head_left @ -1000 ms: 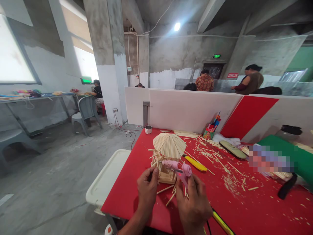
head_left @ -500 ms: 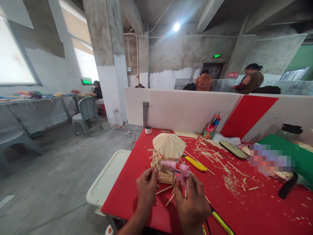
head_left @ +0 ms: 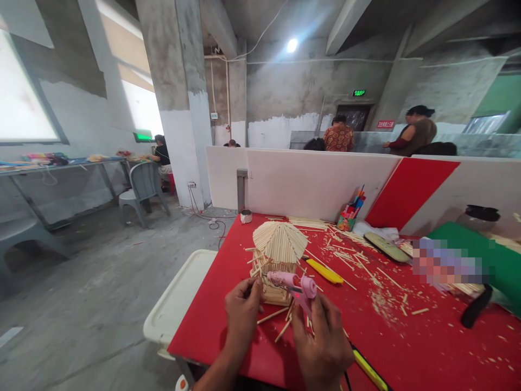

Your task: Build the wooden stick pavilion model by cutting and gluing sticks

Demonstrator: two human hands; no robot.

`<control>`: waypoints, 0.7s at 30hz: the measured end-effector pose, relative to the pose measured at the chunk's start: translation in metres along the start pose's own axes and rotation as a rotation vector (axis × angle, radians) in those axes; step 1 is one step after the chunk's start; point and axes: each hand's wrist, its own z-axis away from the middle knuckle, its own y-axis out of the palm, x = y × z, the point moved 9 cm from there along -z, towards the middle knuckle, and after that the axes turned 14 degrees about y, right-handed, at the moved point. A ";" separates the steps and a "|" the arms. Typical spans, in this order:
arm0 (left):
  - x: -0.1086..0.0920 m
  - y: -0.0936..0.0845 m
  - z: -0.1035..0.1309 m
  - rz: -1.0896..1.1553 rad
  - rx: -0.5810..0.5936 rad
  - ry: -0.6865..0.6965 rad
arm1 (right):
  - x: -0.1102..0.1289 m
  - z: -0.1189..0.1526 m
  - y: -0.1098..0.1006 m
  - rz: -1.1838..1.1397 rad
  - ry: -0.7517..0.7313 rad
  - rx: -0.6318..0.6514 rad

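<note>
My right hand (head_left: 323,334) is closed around the handle of a pink hot glue gun (head_left: 291,282), its nozzle pointing left. Just left of that nozzle, my left hand (head_left: 243,307) pinches what looks like a thin wooden stick (head_left: 259,270), mostly hidden by the fingers. Behind both hands stands a small house model (head_left: 277,297) built from wooden sticks, with a cone-like stick roof (head_left: 280,241). The glue gun covers part of its front. Loose sticks (head_left: 284,329) lie on the red table between my hands.
A yellow utility knife (head_left: 324,270) lies right of the model, another yellow-and-black tool (head_left: 370,369) by my right wrist. Stick scraps (head_left: 382,304) litter the red table (head_left: 427,347). Further back are a tape roll (head_left: 246,216), a pen holder (head_left: 347,220) and a white partition (head_left: 301,182).
The glue gun's nozzle has moved slightly right, away from my left fingertips. Both hands keep their grips, and the view has shifted a little.
</note>
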 end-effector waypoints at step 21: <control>-0.002 0.000 -0.001 0.008 -0.003 -0.011 | -0.009 0.003 0.000 0.011 0.039 0.026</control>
